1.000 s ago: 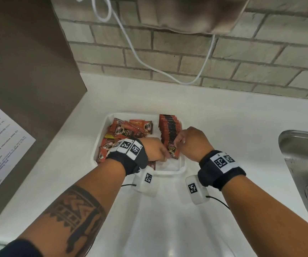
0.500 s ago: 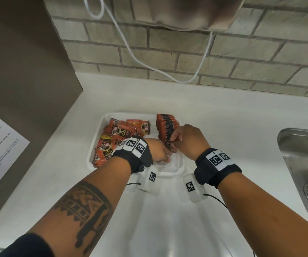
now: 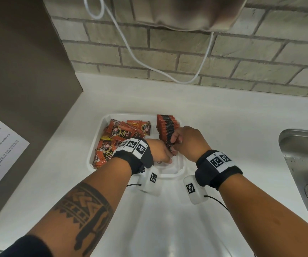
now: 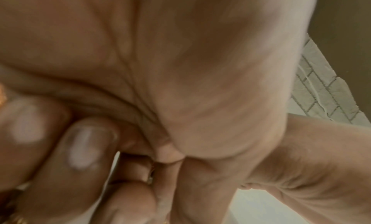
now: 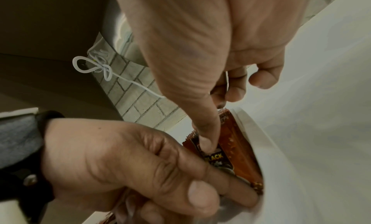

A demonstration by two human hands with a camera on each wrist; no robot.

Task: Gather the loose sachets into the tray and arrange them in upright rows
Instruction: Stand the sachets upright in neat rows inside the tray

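The right hand [image 3: 186,140] pinched the nearest sachet [image 5: 226,149] of the upright row [image 3: 167,127] between thumb and fingers, and the left hand [image 3: 160,152] curled round that sachet's lower part; the row ran front to back along the right side of the white tray [image 3: 180,170], packets on edge; one face read "BLACK"; loose sachets [image 3: 120,134] lay flat at the left; since a second ago, both hands had edged further up the row.
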